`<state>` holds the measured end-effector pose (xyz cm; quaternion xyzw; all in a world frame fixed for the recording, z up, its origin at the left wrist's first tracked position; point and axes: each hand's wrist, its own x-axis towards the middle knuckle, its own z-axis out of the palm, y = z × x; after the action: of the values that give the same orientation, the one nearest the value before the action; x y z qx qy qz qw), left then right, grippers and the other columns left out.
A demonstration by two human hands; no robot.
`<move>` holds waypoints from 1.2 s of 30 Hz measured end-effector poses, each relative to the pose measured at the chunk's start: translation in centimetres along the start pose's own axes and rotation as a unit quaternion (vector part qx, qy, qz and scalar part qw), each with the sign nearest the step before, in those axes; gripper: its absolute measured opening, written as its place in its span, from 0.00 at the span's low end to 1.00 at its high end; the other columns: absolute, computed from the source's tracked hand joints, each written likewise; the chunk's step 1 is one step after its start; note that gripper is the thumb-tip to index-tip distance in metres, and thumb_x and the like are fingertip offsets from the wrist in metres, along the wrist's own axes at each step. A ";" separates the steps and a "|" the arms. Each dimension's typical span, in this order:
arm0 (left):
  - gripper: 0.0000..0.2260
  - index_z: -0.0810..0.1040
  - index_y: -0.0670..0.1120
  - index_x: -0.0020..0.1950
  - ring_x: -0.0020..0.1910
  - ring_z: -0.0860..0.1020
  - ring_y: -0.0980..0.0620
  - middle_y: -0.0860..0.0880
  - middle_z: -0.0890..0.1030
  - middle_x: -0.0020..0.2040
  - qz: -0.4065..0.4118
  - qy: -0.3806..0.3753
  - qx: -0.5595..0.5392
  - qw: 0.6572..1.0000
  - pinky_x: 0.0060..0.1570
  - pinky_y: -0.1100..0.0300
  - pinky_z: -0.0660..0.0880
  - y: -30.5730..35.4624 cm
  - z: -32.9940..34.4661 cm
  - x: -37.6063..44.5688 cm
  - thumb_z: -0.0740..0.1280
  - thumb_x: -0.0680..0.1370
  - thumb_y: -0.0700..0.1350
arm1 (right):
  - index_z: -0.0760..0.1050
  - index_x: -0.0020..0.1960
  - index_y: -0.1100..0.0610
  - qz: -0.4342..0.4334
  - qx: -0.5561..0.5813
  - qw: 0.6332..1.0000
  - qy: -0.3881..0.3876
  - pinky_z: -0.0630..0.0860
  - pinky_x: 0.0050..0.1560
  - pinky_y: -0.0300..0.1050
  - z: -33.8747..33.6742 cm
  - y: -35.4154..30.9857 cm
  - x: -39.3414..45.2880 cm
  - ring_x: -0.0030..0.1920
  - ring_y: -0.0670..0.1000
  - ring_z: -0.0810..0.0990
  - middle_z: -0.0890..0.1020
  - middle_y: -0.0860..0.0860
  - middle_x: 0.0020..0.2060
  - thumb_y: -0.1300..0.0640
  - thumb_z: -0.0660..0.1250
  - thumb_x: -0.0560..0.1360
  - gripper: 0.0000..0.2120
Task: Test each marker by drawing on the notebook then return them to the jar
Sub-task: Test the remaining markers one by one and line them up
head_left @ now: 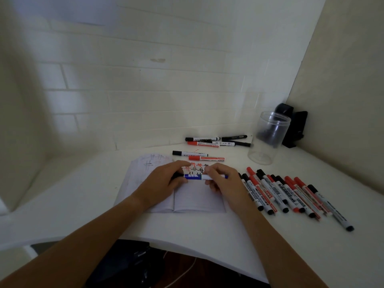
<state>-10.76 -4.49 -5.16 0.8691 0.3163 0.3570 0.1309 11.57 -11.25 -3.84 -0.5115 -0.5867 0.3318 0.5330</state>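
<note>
White brick wall (145, 80) (dimly lit), white desk (187, 231), beige side panel (342, 90).

1. I can read no full word anywhere; the barrel printing on the markers (291, 194) along the table's (187, 229) right edge is too blurred.
2. On the notebook (195, 196) I see red and black hash-like marks (196, 167), no letters.

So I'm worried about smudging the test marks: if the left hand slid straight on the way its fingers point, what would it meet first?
Probably the right hand: the left hand points right along the blue marker both hold over the notebook. Depth is unclear.
</note>
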 end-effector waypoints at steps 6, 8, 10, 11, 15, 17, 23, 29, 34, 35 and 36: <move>0.10 0.78 0.52 0.59 0.48 0.77 0.63 0.58 0.81 0.51 0.007 -0.008 0.006 1.000 0.51 0.73 0.71 0.2 -0.3 -0.1 0.71 0.78 0.46 | 0.82 0.51 0.53 -0.080 -0.237 0.968 0.006 0.81 0.44 0.41 0.6 0.8 0.2 0.40 0.44 0.84 0.86 0.47 0.44 0.54 0.64 0.83 0.09; 0.07 0.80 0.51 0.57 0.48 0.76 0.61 0.58 0.81 0.51 0.027 -0.020 0.014 0.999 0.51 0.70 0.72 0.2 -0.1 -0.1 0.70 0.79 0.45 | 0.81 0.54 0.54 -0.156 -0.414 0.897 0.008 0.79 0.44 0.47 1.1 1.3 0.3 0.41 0.50 0.83 0.85 0.50 0.44 0.51 0.58 0.84 0.14; 0.07 0.80 0.50 0.56 0.49 0.77 0.60 0.56 0.81 0.51 0.036 -0.025 0.007 0.999 0.51 0.70 0.72 0.3 0.0 -0.1 0.70 0.79 0.44 | 0.80 0.52 0.54 -0.231 -0.473 0.850 0.025 0.75 0.39 0.46 2.2 1.7 0.2 0.39 0.52 0.81 0.84 0.49 0.42 0.48 0.54 0.83 0.17; 0.07 0.80 0.51 0.56 0.49 0.77 0.60 0.56 0.81 0.50 0.029 -0.024 -0.006 0.999 0.51 0.70 0.72 0.4 -0.1 -0.1 0.70 0.79 0.44 | 0.79 0.51 0.53 -0.258 -0.474 0.842 0.028 0.73 0.36 0.44 2.8 1.7 0.0 0.37 0.51 0.80 0.83 0.48 0.41 0.47 0.54 0.83 0.17; 0.11 0.73 0.51 0.55 0.51 0.79 0.59 0.57 0.79 0.51 -0.007 -0.031 -0.089 0.996 0.50 0.66 0.77 0.8 -0.3 -0.3 0.72 0.78 0.42 | 0.79 0.52 0.53 -0.288 -0.458 0.841 0.013 0.70 0.34 0.41 3.5 1.7 0.2 0.35 0.48 0.77 0.82 0.47 0.39 0.45 0.59 0.81 0.14; 0.13 0.72 0.50 0.56 0.53 0.79 0.56 0.54 0.77 0.54 -0.013 -0.029 -0.113 0.993 0.53 0.63 0.78 0.9 -0.2 -0.2 0.73 0.77 0.41 | 0.81 0.52 0.52 -0.308 -0.477 0.823 0.027 0.73 0.32 0.43 3.3 2.0 0.6 0.34 0.49 0.77 0.81 0.47 0.38 0.46 0.59 0.81 0.15; 0.11 0.74 0.49 0.57 0.52 0.76 0.57 0.55 0.73 0.55 0.032 0.019 0.004 0.999 0.53 0.62 0.75 0.1 0.2 0.0 0.70 0.77 0.42 | 0.77 0.52 0.53 -0.247 -0.487 0.836 0.063 0.65 0.31 0.40 3.4 1.8 0.5 0.34 0.49 0.75 0.77 0.47 0.44 0.48 0.55 0.83 0.14; 0.08 0.80 0.51 0.50 0.42 0.75 0.58 0.55 0.77 0.45 0.032 -0.023 0.051 0.998 0.46 0.55 0.75 -0.2 0.2 0.2 0.61 0.77 0.47 | 0.69 0.47 0.52 -0.138 -0.515 0.845 0.031 0.64 0.35 0.45 3.5 1.9 0.1 0.34 0.49 0.72 0.75 0.47 0.39 0.43 0.51 0.83 0.16; 0.08 0.80 0.51 0.49 0.43 0.75 0.58 0.55 0.78 0.45 0.026 -0.032 0.050 0.998 0.47 0.55 0.75 -0.5 0.2 0.3 0.62 0.76 0.46 | 0.66 0.29 0.51 -0.083 -0.567 0.816 0.072 0.61 0.29 0.42 3.6 1.2 -0.3 0.25 0.47 0.71 0.69 0.46 0.23 0.23 0.48 0.74 0.34; 0.08 0.80 0.51 0.49 0.44 0.76 0.58 0.55 0.78 0.45 0.024 -0.030 0.048 0.998 0.47 0.56 0.75 -0.5 0.2 0.4 0.62 0.75 0.45 | 0.67 0.29 0.52 -0.065 -0.578 0.810 0.078 0.63 0.30 0.42 3.5 1.0 -0.4 0.26 0.48 0.71 0.68 0.46 0.23 0.24 0.50 0.74 0.34; 0.07 0.80 0.51 0.48 0.44 0.76 0.58 0.55 0.78 0.45 0.022 -0.028 0.045 0.998 0.48 0.56 0.75 -0.5 0.2 0.4 0.63 0.75 0.44 | 0.68 0.30 0.52 -0.047 -0.587 0.804 0.081 0.64 0.32 0.42 3.5 0.9 -0.4 0.27 0.49 0.71 0.67 0.46 0.23 0.26 0.52 0.75 0.32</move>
<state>-10.63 -3.82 -5.36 0.8905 0.3089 0.3211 0.0920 8.36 -10.88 -5.54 -0.7233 -0.6475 -0.1440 0.1919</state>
